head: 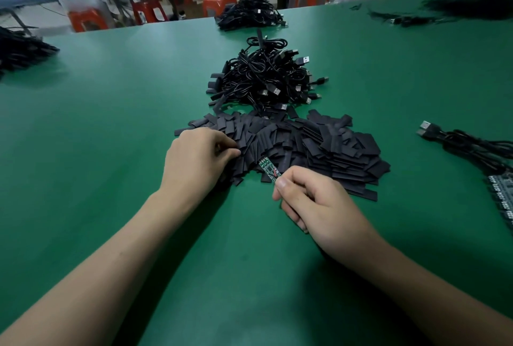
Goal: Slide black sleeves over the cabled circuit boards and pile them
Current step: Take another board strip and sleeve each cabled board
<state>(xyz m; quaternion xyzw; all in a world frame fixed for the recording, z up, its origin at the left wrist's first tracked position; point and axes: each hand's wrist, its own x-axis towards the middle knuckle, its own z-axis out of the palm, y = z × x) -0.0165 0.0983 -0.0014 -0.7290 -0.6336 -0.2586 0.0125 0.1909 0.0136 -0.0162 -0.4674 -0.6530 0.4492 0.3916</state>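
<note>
Pinching a small green circuit board (268,169) by its near end, right hand (311,201) rests low on the green counter (111,123); thumb and forefinger closed on it, other fingers curled under. Board bare, angled up and away to the left, its far end over the near edge of the heap of black sleeves (305,145).

Left hand (198,157) just left of the board, apart from it, knuckles up. Fingers curled into the heap's left edge, fingertips touching sleeves; cannot tell whether one is pinched.

Sleeves lie flat and loose in a wide low heap directly beyond both hands.

Behind the heap, touching its far edge: pile of sleeved USB cables (266,79), plugs sticking out right. Second such pile (249,14) at the counter's far edge.

Right side: bundle of unsleeved cables (472,145), boards (502,193) at the frame edge, well apart from the right hand.
</note>
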